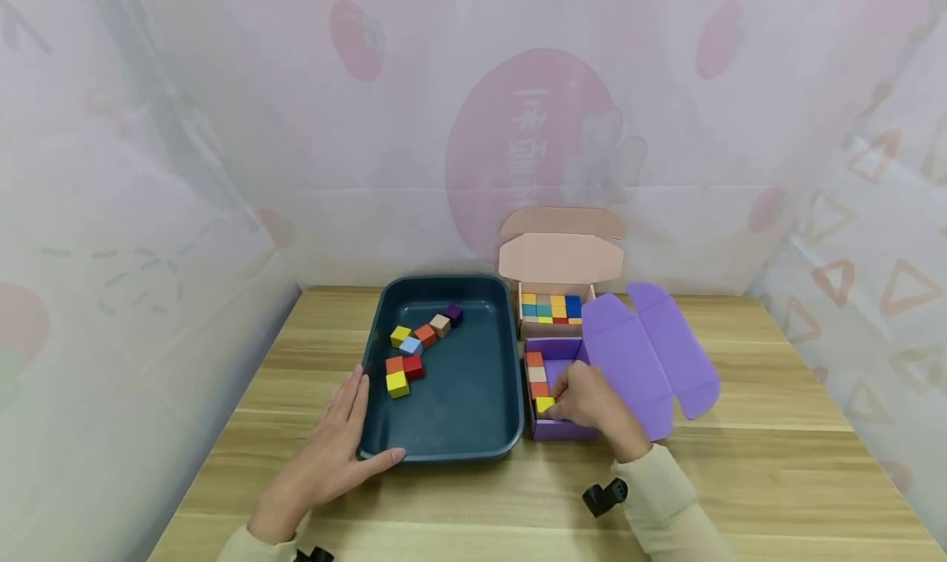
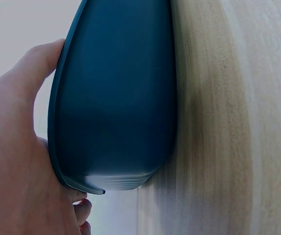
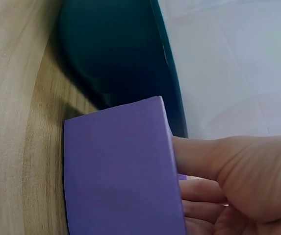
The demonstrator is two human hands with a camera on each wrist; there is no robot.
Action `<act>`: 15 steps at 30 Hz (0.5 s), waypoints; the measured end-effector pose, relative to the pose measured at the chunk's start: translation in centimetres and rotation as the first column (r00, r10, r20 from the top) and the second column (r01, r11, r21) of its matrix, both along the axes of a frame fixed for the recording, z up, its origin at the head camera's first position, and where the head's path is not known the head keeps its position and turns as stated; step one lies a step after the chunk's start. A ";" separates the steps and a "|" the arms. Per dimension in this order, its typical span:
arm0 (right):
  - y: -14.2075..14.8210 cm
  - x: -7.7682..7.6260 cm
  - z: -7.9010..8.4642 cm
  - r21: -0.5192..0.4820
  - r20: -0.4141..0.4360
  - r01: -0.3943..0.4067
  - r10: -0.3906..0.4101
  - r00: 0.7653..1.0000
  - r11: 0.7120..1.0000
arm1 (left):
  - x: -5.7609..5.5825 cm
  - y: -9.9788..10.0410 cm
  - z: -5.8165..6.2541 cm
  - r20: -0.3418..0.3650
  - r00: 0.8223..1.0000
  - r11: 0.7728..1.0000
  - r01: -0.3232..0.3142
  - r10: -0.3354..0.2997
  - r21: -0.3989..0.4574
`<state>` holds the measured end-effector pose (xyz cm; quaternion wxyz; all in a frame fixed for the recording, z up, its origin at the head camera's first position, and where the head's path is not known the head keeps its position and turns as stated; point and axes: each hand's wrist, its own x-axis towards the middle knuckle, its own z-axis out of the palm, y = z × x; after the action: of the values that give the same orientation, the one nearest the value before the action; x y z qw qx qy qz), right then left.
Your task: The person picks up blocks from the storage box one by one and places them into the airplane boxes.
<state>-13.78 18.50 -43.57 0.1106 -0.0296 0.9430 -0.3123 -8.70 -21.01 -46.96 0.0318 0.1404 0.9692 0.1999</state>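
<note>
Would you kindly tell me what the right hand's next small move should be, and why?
I would probably have the right hand ease off the yellow block and lift away: the block appears in line with three other blocks along the left wall of the purple box, at the row's near end.

Smooth plastic tray (image 1: 466,418), matt cardboard purple box (image 3: 120,166), wood-grained table (image 1: 777,472), blocks (image 1: 398,384) perhaps wood.

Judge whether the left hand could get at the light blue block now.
Likely yes: the left hand rests against the tray, and nothing covers the light blue block inside.
</note>
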 end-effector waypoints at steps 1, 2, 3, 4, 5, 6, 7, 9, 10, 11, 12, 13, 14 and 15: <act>0.0 -0.1 -0.1 0.005 0.011 0.004 -0.004 1.000 1.000 | 0.0 0.0 0.0 0.001 1.000 1.000 0.000 0.000 -0.001; -0.1 -0.2 -0.1 0.007 0.026 0.007 -0.008 1.000 1.000 | 0.0 0.0 0.0 0.001 1.000 1.000 0.000 0.000 -0.002; -0.1 -0.3 -0.2 0.011 0.037 0.009 -0.010 0.999 1.000 | 0.0 0.0 0.0 0.002 1.000 1.000 0.001 -0.001 -0.002; -0.1 -0.4 -0.3 0.011 0.053 0.015 -0.015 0.998 1.000 | 0.0 0.0 0.0 0.003 1.000 1.000 0.001 -0.001 -0.002; -0.1 -0.5 -0.3 0.009 0.067 0.018 -0.019 0.998 1.000 | 0.1 0.0 0.0 0.004 1.000 1.000 0.002 -0.002 -0.002; -0.1 -0.6 -0.4 0.006 0.084 0.021 -0.022 0.996 1.000 | 0.1 0.0 0.0 0.004 1.000 1.000 0.001 -0.001 -0.003; -0.1 -0.7 -0.4 0.007 0.095 0.024 -0.025 0.995 1.000 | 0.1 0.0 0.0 0.004 1.000 1.000 0.001 -0.001 -0.003; -0.1 -0.8 -0.3 0.007 0.114 0.032 -0.032 0.993 0.999 | 0.1 0.0 0.0 -0.001 1.000 1.000 0.000 0.000 -0.004; -0.2 -0.8 -0.3 0.005 0.124 0.039 -0.039 0.991 0.999 | 0.1 0.0 0.0 -0.002 1.000 1.000 0.000 0.000 -0.002; -0.2 -0.9 -0.2 0.003 0.132 0.042 -0.042 0.990 0.999 | 0.1 0.0 0.0 -0.004 1.000 1.000 0.000 0.000 -0.001; -0.2 -0.9 -0.2 0.005 0.139 0.045 -0.046 0.989 0.999 | 0.1 0.0 0.0 -0.005 1.000 1.000 0.000 0.000 0.001; -0.2 -0.9 -0.1 0.007 0.142 0.047 -0.048 0.989 0.999 | 0.1 0.1 0.0 -0.005 1.000 1.000 0.001 -0.001 0.002; -0.2 -0.9 -0.1 0.009 0.147 0.047 -0.048 0.988 0.999 | 0.1 0.1 0.0 -0.004 1.000 1.000 0.002 -0.002 0.003; -0.2 -1.0 -0.1 0.011 0.151 0.046 -0.048 0.987 0.999 | 0.1 0.1 0.0 -0.003 1.000 1.000 0.002 -0.002 0.003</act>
<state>-14.74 18.34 -43.62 0.1747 0.0169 0.9335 -0.3125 -8.64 -20.93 -46.98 0.0304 0.1415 0.9688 0.2013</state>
